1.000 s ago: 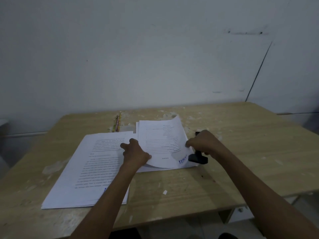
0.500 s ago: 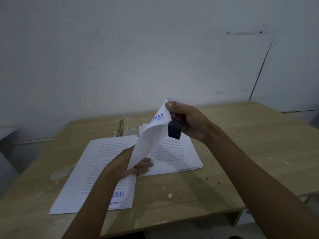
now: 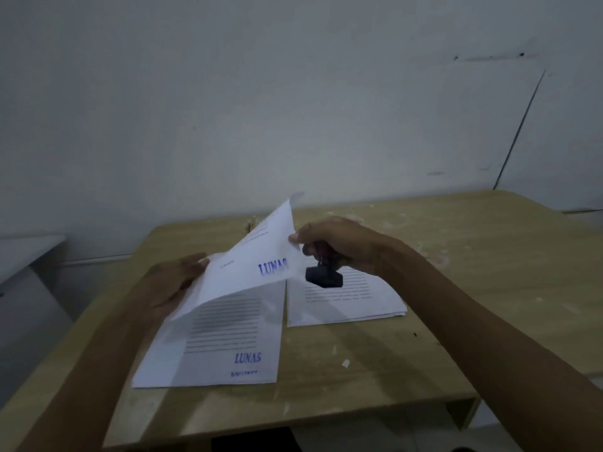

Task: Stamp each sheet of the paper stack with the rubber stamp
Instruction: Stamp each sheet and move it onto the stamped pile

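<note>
Two piles lie on the table [image 3: 489, 288]: a stamped pile [image 3: 228, 347] left of the unstamped stack [image 3: 346, 301], which seemingly still has several sheets. A stamped sheet [image 3: 248, 269] hangs above the stamped pile, pinched by the left hand [image 3: 169, 282] and right hand [image 3: 339, 246], which also grips the stamp [image 3: 323, 276] over the stack.

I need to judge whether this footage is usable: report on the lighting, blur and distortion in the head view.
Head view: dim and flat, with a bluish cast and no glare; the lifted sheet and both hands are softened by motion blur, yet its blue LUNAS stamp stays readable; body text on the left pile smears into grey bars; the wide-angle lens bows the table edges; the rubber stamp is a dark shape without detail.
</note>
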